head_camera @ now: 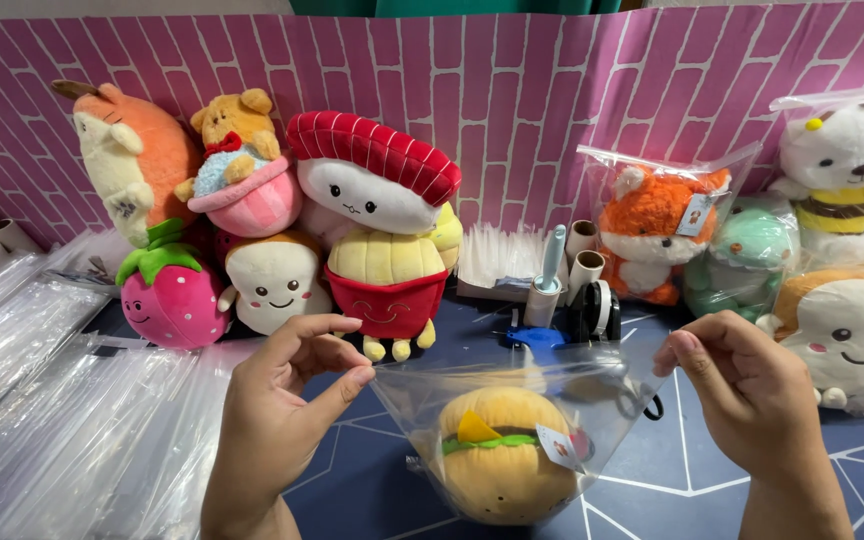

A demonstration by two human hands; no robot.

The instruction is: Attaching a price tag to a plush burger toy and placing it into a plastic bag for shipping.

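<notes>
This looks like my small packing station for a plush toy shop. A pink brick-pattern backdrop (552, 90) stands behind a dark blue mat (672, 480). Unbagged plush toys (352, 220) crowd the upper left, bagged plush toys (832, 230) sit at the right, and stacks of clear plastic bags (42, 400) fill the left edge.

Both hands' fingers (357, 378) pinch a clear bag (592, 385) holding a burger plush (500, 455).
</notes>
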